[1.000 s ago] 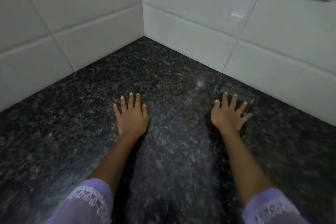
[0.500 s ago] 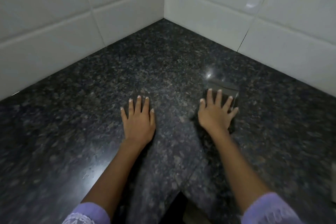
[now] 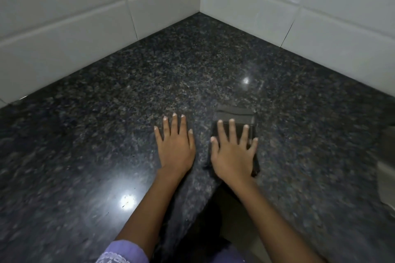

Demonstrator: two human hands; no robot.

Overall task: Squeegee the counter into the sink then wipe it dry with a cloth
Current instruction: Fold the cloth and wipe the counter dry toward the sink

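Observation:
The black speckled granite counter point(image 3: 102, 134) fills the view and meets in a corner at the back. My left hand point(image 3: 175, 147) lies flat on the bare stone, fingers apart, holding nothing. Just to its right, my right hand point(image 3: 233, 156) presses flat on a dark folded cloth point(image 3: 235, 114), whose far edge shows beyond my fingertips. No squeegee is in view.
White tiled walls point(image 3: 64, 28) close the counter on the left and at the back right point(image 3: 331, 28). A grey object point(image 3: 388, 168), blurred and cut off, sits at the right edge. The counter's front edge point(image 3: 192, 205) makes an inner corner between my forearms.
My right hand has dragged the dark cloth away from the back right wall toward the front edge. The left hand has slid back with it.

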